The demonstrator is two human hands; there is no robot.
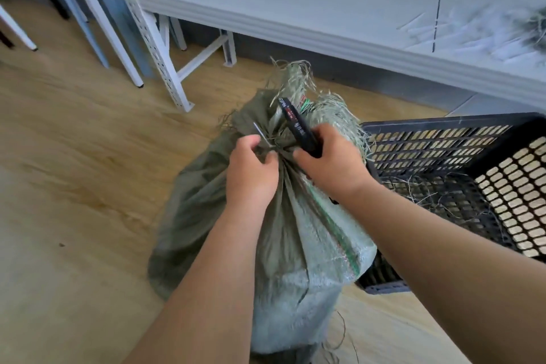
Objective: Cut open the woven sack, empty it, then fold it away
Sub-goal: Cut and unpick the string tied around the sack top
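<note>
A full grey-green woven sack [298,248] stands upright on the wooden floor, its neck tied shut and its frayed top [298,80] splaying above the tie. My left hand [251,168] pinches the bunched neck just left of the tie. My right hand [334,162] grips a black-handled cutter [298,127] with printed lettering. Its metal blade [261,134] lies against the tied neck between my hands.
A black perforated plastic crate [461,183] stands right of the sack, with loose fibres in it. A white metal shelf [325,9] runs across the back, with frayed fibre scraps [531,26] at its right end. White shelf legs [159,47] stand at left.
</note>
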